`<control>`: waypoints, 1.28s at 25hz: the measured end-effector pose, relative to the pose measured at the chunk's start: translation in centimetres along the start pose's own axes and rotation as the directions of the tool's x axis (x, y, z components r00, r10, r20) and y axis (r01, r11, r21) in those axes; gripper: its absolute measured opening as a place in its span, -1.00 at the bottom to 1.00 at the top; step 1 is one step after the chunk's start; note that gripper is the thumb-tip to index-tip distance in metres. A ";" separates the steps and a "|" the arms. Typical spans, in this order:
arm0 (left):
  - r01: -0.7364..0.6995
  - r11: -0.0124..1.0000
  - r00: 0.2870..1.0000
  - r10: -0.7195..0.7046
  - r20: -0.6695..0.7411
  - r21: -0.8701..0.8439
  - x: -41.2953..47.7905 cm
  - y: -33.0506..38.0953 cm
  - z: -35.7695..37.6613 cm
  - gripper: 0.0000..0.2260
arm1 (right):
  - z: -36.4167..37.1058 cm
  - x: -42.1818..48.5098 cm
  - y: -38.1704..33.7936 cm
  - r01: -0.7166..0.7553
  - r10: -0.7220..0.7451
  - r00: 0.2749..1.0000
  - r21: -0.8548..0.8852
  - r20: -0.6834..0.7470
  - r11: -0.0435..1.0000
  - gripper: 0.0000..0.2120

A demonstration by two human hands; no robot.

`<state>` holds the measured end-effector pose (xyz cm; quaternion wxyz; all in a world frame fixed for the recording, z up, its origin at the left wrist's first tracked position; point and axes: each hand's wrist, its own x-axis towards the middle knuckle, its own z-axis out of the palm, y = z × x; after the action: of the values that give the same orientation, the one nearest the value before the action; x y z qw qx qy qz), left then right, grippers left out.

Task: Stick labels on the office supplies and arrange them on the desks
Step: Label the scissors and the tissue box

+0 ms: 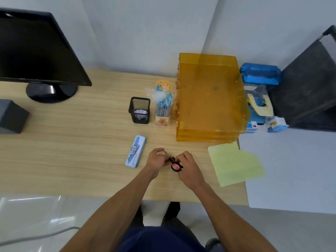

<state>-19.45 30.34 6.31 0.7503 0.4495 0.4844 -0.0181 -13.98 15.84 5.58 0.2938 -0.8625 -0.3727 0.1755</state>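
- The left hand [157, 160] is low in the middle of the frame. Its fingers are curled in and it holds one end of a small black tool [176, 165].
- A thin pale strip [165, 152] sticks up by the left hand's thumb. It is too small to tell what it is.
- The right hand [187, 170] is just beside the left one. Its fingers are curled too, and it grips the other side of the black tool.
- The black tool has a pink round part in its middle. It is held just over the wooden surface [72, 151], between the two hands.
- A flat blue box [135, 151] lies on the surface just left of the hands.
- A black mesh cup [139, 110] stands upright above the blue box. There is crumpled white paper [141, 112] in it.
- A pack of pencils [163, 104] in clear wrap stands just right of the cup.
- A stack of see-through orange trays [211, 97] sits right of the pencils. I cannot tell what is in them.
- Yellow paper [234, 164] lies right of the hands, partly over the edge onto a white surface [291, 170].
- Some blue things [260, 73] sit at the right, behind the trays.
- A black screen [36, 51] stands in the upper left, and a grey box [11, 119] is under it at the left edge.
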 end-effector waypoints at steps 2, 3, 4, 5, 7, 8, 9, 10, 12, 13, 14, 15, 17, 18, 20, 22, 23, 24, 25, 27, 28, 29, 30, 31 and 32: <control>-0.048 0.996 0.998 0.050 -0.024 0.071 0.7 0.4 -1.6 -0.67 | 1.1 0.1 -0.9 0.004 -0.006 0.999 0.035 0.046 0.999 -0.75; -0.090 0.986 0.996 0.092 -0.011 0.140 1.1 0.5 -2.2 -0.67 | 1.5 0.1 -1.2 -0.001 -0.003 0.998 0.049 0.071 0.999 -0.71; -0.138 0.964 0.990 0.140 0.009 0.227 1.3 0.8 -2.7 -0.66 | 1.7 0.1 -1.5 -0.008 0.002 0.996 0.064 0.091 0.998 -0.69; -0.179 0.934 0.983 0.179 0.029 0.310 1.6 1.0 -3.1 -0.65 | 1.9 0.1 -1.9 -0.024 0.016 0.994 0.081 0.106 0.996 -0.67; -0.240 0.873 0.970 0.233 0.069 0.425 2.1 1.5 -3.6 -0.64 | 2.2 0.3 -2.7 -0.082 0.067 0.991 0.128 0.119 0.988 -0.67; -0.267 0.842 0.963 0.253 0.094 0.469 2.5 1.6 -3.8 -0.62 | 2.3 0.4 -2.9 -0.122 0.104 0.987 0.151 0.119 0.981 -0.70; -0.300 0.801 0.953 0.279 0.119 0.518 3.0 1.7 -4.0 -0.59 | 2.3 0.5 -3.2 -0.175 0.157 0.981 0.168 0.118 0.970 -0.73; -0.329 0.744 0.942 0.304 0.144 0.581 3.5 1.8 -4.3 -0.56 | 2.2 0.7 -3.3 -0.239 0.221 0.969 0.180 0.115 0.954 -0.76; -0.357 0.656 0.928 0.330 0.172 0.665 4.2 1.9 -4.6 -0.52 | 1.7 1.0 -3.2 -0.352 0.338 0.936 0.200 0.100 0.914 -0.81; -0.348 0.631 0.930 0.326 0.171 0.693 4.3 2.0 -4.7 -0.52 | 1.3 1.0 -3.1 -0.393 0.384 0.920 0.207 0.083 0.896 -0.82; -0.343 0.591 0.929 0.327 0.173 0.730 4.3 2.0 -4.6 -0.53 | 0.9 1.0 -2.8 -0.428 0.427 0.903 0.209 0.056 0.879 -0.82; -0.342 0.533 0.926 0.330 0.181 0.774 4.2 2.0 -4.4 -0.54 | 0.5 1.0 -2.3 -0.463 0.470 0.883 0.201 0.016 0.863 -0.83; -0.345 0.372 0.908 0.365 0.206 0.862 3.8 1.8 -3.8 -0.55 | -0.5 0.7 -1.1 -0.518 0.531 0.839 0.120 -0.122 0.847 -0.82; -0.342 0.292 0.894 0.393 0.214 0.893 3.4 1.7 -3.3 -0.55 | -1.0 0.5 -0.3 -0.541 0.539 0.818 0.050 -0.199 0.840 -0.80; -0.368 0.168 0.860 0.435 0.266 0.915 2.3 1.6 -2.0 -0.60 | -2.0 0.0 1.4 -0.596 0.557 0.787 -0.100 -0.265 0.796 -0.71; -0.464 0.086 0.822 0.414 0.392 0.882 1.3 1.5 0.1 -0.67 | -2.8 -0.7 2.7 -0.669 0.639 0.744 -0.222 -0.196 0.710 -0.56; -0.514 0.057 0.803 0.383 0.457 0.856 1.1 1.3 1.3 -0.68 | -2.9 -1.0 3.2 -0.697 0.686 0.713 -0.248 -0.144 0.673 -0.50; -0.552 0.030 0.789 0.343 0.510 0.833 0.9 1.1 2.4 -0.67 | -2.9 -1.2 3.4 -0.716 0.721 0.687 -0.254 -0.093 0.650 -0.45; -0.577 -0.007 0.780 0.292 0.554 0.817 0.7 0.9 3.6 -0.65 | -2.9 -1.5 3.6 -0.721 0.737 0.674 -0.263 -0.051 0.641 -0.42; -0.604 -0.142 0.762 0.186 0.620 0.784 0.5 0.3 5.7 -0.56 | -2.9 -1.8 3.8 -0.679 0.712 0.702 -0.311 -0.008 0.665 -0.41; -0.608 -0.228 0.750 0.148 0.644 0.760 0.4 -0.1 6.4 -0.51 | -3.0 -1.9 3.7 -0.647 0.684 0.730 -0.326 -0.002 0.689 -0.44; -0.610 -0.301 0.736 0.128 0.665 0.733 0.3 -0.7 7.0 -0.46 | -3.3 -1.9 3.6 -0.619 0.653 0.757 -0.319 0.001 0.718 -0.48; -0.608 -0.356 0.724 0.119 0.680 0.710 0.2 -1.2 7.4 -0.43 | -3.5 -2.0 3.7 -0.595 0.624 0.782 -0.294 0.007 0.748 -0.53; -0.606 -0.398 0.712 0.115 0.693 0.689 0.2 -1.7 7.6 -0.40 | -3.8 -2.0 3.8 -0.577 0.600 0.800 -0.258 0.013 0.775 -0.57; -0.603 -0.435 0.701 0.111 0.704 0.669 0.2 -2.2 7.8 -0.39 | -4.3 -2.0 4.1 -0.561 0.580 0.814 -0.226 0.020 0.796 -0.60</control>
<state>-14.80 23.70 5.76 0.1176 0.9736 -0.0462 -0.1900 -10.86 10.50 6.43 0.1180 -0.9521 -0.1243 0.2533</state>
